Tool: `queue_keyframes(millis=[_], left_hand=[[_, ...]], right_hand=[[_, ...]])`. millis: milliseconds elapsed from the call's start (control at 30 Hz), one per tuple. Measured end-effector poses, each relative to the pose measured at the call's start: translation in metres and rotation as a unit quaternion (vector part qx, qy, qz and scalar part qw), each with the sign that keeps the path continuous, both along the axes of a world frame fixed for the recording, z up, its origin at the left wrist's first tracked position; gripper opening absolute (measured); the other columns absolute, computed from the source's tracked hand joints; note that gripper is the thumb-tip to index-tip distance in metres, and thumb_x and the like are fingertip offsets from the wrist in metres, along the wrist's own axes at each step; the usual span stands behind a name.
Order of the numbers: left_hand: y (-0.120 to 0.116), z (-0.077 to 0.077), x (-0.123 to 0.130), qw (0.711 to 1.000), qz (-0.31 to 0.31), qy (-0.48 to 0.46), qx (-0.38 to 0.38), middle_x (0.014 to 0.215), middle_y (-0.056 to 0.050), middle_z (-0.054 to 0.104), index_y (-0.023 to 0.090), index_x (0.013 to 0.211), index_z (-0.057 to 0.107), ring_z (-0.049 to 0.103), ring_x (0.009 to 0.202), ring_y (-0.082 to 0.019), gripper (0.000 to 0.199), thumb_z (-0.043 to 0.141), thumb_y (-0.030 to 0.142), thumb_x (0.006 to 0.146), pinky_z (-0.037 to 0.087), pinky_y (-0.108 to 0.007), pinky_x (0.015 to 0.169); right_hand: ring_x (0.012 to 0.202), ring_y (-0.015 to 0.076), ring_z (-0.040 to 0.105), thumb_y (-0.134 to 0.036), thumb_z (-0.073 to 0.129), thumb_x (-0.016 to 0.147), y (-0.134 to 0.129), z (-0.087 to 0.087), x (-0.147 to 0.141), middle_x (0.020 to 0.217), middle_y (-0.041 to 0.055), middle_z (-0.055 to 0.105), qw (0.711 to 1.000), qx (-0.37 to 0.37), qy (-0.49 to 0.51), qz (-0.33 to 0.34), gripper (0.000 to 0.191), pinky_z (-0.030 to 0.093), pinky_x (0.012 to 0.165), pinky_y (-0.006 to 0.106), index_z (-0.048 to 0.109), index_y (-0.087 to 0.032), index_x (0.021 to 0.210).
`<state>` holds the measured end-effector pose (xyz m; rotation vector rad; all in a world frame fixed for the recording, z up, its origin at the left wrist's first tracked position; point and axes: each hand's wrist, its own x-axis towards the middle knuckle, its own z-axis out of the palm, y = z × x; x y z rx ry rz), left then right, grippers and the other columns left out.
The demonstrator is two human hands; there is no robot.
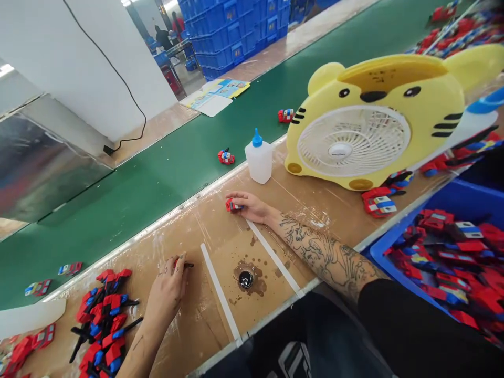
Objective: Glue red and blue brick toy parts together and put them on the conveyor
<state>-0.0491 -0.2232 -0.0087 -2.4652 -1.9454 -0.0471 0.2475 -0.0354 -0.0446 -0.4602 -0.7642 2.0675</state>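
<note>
My right hand [254, 208] is closed around a small red toy piece [232, 206] with white and blue parts, just above the brown work surface near the conveyor edge. My left hand [170, 283] rests lower on the surface, fingers curled. A black tip and a bit of red poke out beside its fingers; most of that piece is hidden by the hand. Between the two hands, a small round cup of dark liquid [246, 279] stands among wet spots. Left of my left hand lies a pile of red and blue toy pieces [106, 320] with black rods.
A white squeeze bottle [260, 161] with a blue nozzle stands beside a yellow animal-shaped fan [374, 126]. Several toy pieces lie on the green conveyor belt [157, 173]. At right, a blue bin [380, 257] holds many red pieces. Blue crates [232, 37] are stacked behind.
</note>
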Motion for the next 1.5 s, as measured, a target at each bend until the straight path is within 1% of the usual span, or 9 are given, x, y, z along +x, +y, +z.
queue_keyframes(millis=[167, 300, 533, 700, 833, 967, 1167, 1333, 1500], left_hand=[[-0.031, -0.009, -0.007, 0.991, -0.065, 0.113, 0.0, 0.148, -0.022, 0.044, 0.01, 0.145, 0.041, 0.037, 0.142, -0.035, 0.054, 0.037, 0.016, 0.092, 0.042, -0.05, 0.109], [-0.048, 0.001, -0.021, 0.982, -0.07, 0.172, -0.038, 0.135, -0.019, 0.06, 0.011, 0.132, 0.058, 0.058, 0.124, -0.032, 0.05, 0.033, 0.008, 0.089, 0.051, -0.044, 0.099], [-0.07, 0.004, -0.022, 0.975, -0.059, 0.212, -0.035, 0.128, -0.017, 0.065, 0.017, 0.126, 0.063, 0.064, 0.113, -0.032, 0.04, 0.041, 0.033, 0.098, 0.055, -0.046, 0.092], [-0.091, -0.007, -0.039, 0.982, -0.09, 0.166, -0.014, 0.131, -0.018, 0.063, 0.014, 0.132, 0.056, 0.066, 0.113, -0.028, 0.041, 0.034, 0.024, 0.099, 0.057, -0.037, 0.089], [-0.086, 0.001, -0.038, 0.983, -0.064, 0.162, -0.058, 0.12, -0.016, 0.068, 0.015, 0.12, 0.063, 0.072, 0.094, -0.027, 0.034, 0.039, 0.024, 0.097, 0.06, -0.035, 0.076], [-0.065, 0.026, -0.015, 0.989, -0.067, 0.105, -0.079, 0.112, -0.01, 0.07, 0.018, 0.113, 0.065, 0.074, 0.081, -0.023, 0.029, 0.044, 0.027, 0.096, 0.06, -0.032, 0.07], [-0.037, 0.061, 0.05, 0.98, -0.194, -0.014, -0.042, 0.12, -0.011, 0.068, 0.022, 0.126, 0.059, 0.066, 0.108, -0.024, 0.033, 0.054, 0.029, 0.094, 0.056, -0.033, 0.091], [-0.017, 0.067, 0.102, 0.937, -0.348, -0.002, -0.035, 0.128, -0.012, 0.063, 0.02, 0.125, 0.06, 0.055, 0.12, -0.027, 0.041, 0.045, 0.004, 0.09, 0.052, -0.043, 0.098], [-0.004, 0.069, 0.124, 0.92, -0.391, 0.018, -0.035, 0.127, -0.015, 0.061, 0.018, 0.125, 0.061, 0.056, 0.116, -0.028, 0.045, 0.041, 0.0, 0.09, 0.057, -0.041, 0.088]], right_hand=[[0.057, 0.0145, 0.061, -0.053, 0.054, 0.091, 0.006, 0.0, -0.004, 0.066, 0.0005, 0.065, 0.997, -0.082, -0.007, -0.015, 0.037, 0.049, 0.054, 0.026, 0.064, -0.018, 0.093], [0.049, 0.0106, 0.052, -0.061, 0.048, 0.091, 0.007, -0.002, -0.007, 0.064, -0.0033, 0.059, 0.993, -0.087, 0.013, -0.077, 0.044, 0.036, 0.045, 0.022, 0.063, -0.02, 0.093], [0.061, 0.013, 0.057, -0.046, 0.054, 0.087, 0.004, -0.001, -0.003, 0.079, -0.0015, 0.064, 0.989, -0.066, 0.094, -0.09, 0.033, 0.039, 0.05, 0.023, 0.061, -0.023, 0.11], [0.07, 0.0137, 0.062, -0.037, 0.07, 0.08, 0.001, -0.007, -0.007, 0.09, 0.0018, 0.071, 0.995, -0.023, 0.075, -0.054, 0.034, 0.047, 0.064, 0.026, 0.065, -0.021, 0.11], [0.085, 0.0134, 0.064, -0.037, 0.079, 0.076, 0.0, -0.009, -0.008, 0.097, 0.0041, 0.073, 0.997, 0.053, 0.015, -0.046, 0.034, 0.045, 0.069, 0.022, 0.071, -0.018, 0.103], [0.087, 0.0126, 0.065, -0.035, 0.085, 0.069, -0.001, -0.007, -0.006, 0.098, 0.0033, 0.073, 0.998, 0.036, 0.037, -0.04, 0.036, 0.048, 0.071, 0.021, 0.071, -0.018, 0.097], [0.087, 0.0147, 0.067, -0.027, 0.091, 0.061, -0.001, -0.005, -0.003, 0.099, 0.0027, 0.072, 0.997, -0.018, 0.069, -0.004, 0.045, 0.055, 0.083, 0.03, 0.067, -0.019, 0.099], [0.085, 0.014, 0.066, -0.024, 0.088, 0.063, 0.0, -0.006, -0.002, 0.095, 0.0027, 0.071, 0.998, 0.004, 0.064, 0.02, 0.043, 0.055, 0.083, 0.028, 0.07, -0.017, 0.102], [0.083, 0.0139, 0.067, -0.025, 0.088, 0.063, 0.001, -0.002, -0.003, 0.091, 0.0023, 0.07, 0.998, 0.009, 0.064, 0.015, 0.041, 0.054, 0.083, 0.028, 0.07, -0.016, 0.098]])
